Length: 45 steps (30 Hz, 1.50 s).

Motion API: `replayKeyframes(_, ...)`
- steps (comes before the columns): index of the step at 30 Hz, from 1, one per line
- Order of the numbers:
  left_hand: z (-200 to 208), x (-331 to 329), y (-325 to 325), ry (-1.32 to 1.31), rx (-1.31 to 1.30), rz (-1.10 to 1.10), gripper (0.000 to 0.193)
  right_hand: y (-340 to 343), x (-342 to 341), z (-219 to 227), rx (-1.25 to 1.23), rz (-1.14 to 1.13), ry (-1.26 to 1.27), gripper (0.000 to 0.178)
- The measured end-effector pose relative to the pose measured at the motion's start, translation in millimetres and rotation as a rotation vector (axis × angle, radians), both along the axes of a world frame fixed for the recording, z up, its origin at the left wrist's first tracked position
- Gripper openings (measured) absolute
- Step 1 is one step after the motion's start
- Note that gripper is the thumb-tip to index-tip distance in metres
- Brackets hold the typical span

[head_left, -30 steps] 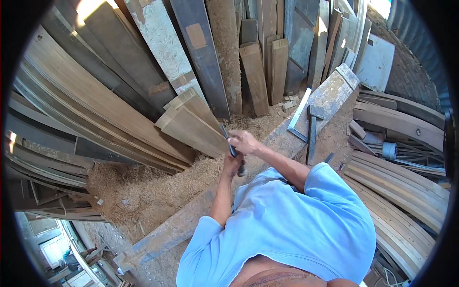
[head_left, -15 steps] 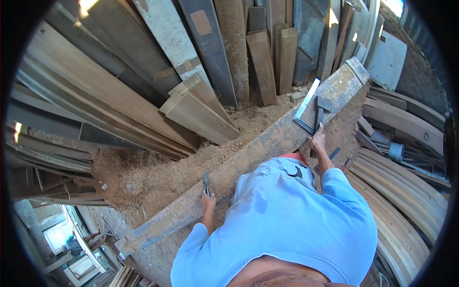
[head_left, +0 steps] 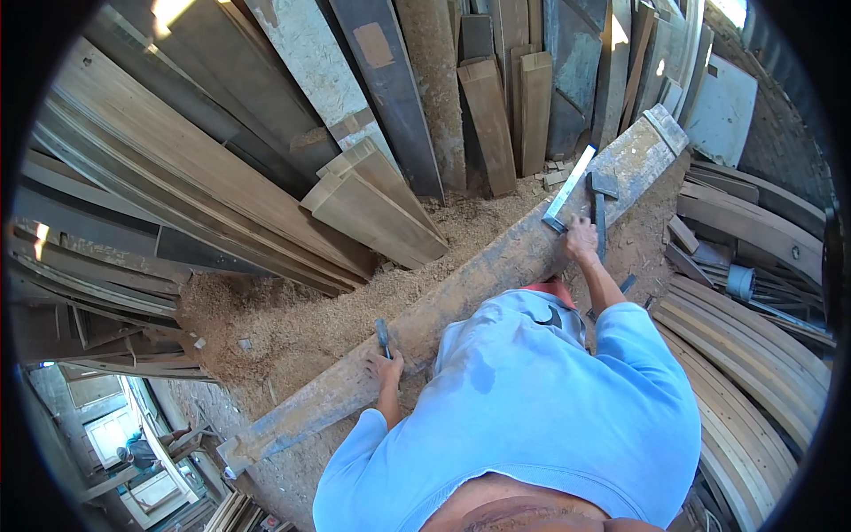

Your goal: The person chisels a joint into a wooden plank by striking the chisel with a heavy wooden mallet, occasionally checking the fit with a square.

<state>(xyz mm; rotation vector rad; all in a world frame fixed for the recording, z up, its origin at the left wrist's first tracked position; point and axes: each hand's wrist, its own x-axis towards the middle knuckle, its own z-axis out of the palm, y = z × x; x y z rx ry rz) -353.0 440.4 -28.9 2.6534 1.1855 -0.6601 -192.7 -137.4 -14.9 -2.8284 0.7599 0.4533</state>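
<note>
A long, worn wooden plank [head_left: 496, 275] runs slantwise in front of me. On its left half lies my left hand [head_left: 386, 366], fingers spread, at the lower end of a narrow dark-handled tool [head_left: 382, 333]; the tool's exact kind is unclear. My right hand [head_left: 581, 239] reaches over the right half with its fingers apart. Its fingertips are at the dark stock of a try square [head_left: 569, 188] with a bright blade; whether they touch it I cannot make out. Just right of that hand lies a dark-headed hammer [head_left: 599, 206], its handle pointing toward me.
Sawdust [head_left: 266, 328] covers the ground beyond the plank. Two short boards [head_left: 377, 208] lean there, with tall boards [head_left: 381, 80] behind. Curved timbers [head_left: 745, 372] are stacked at my right, near a grey pipe piece [head_left: 739, 281]. Another person [head_left: 137, 452] is far off at lower left.
My right hand has left the hammer's handle and moved up and left to the square. The hammer now lies further right, apart from the square. My left hand's fingers have spread.
</note>
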Motion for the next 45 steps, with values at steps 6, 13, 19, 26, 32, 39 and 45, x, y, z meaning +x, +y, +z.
replayKeyframes(6, 38, 53, -52, -0.274, -0.058, -0.450, 0.076, 39, -14, -28, -0.163, 0.207, 0.008, 0.030)
replayKeyframes(13, -5, 112, -143, -0.422, -1.081, 0.124, 0.056, 163, -3, 14, 0.451, 0.543, 0.164, 0.033)
replayKeyframes(19, 11, 133, -165, -0.479, -1.602, 0.413, 0.037, 189, -1, 13, 0.738, 0.735, -0.114, 0.044)
replayKeyframes(26, 5, 53, 17, -1.140, -1.377, 0.991, 0.016, -11, -18, 14, -0.189, -0.086, -0.145, 0.077)
replayKeyframes(32, -48, -33, 117, -1.257, -1.005, 1.670, 0.025, -120, -81, -73, 0.546, -0.319, 0.058, 0.053)
replayKeyframes(39, -50, -92, 112, -0.999, -0.711, 1.537, 0.032, -10, -55, -2, 0.443, -0.371, -0.244, 0.034)
replayKeyframes(45, -26, -93, 97, -0.940, -0.618, 1.340, 0.038, 13, -58, 41, 0.398, 0.251, 0.084, 0.032)
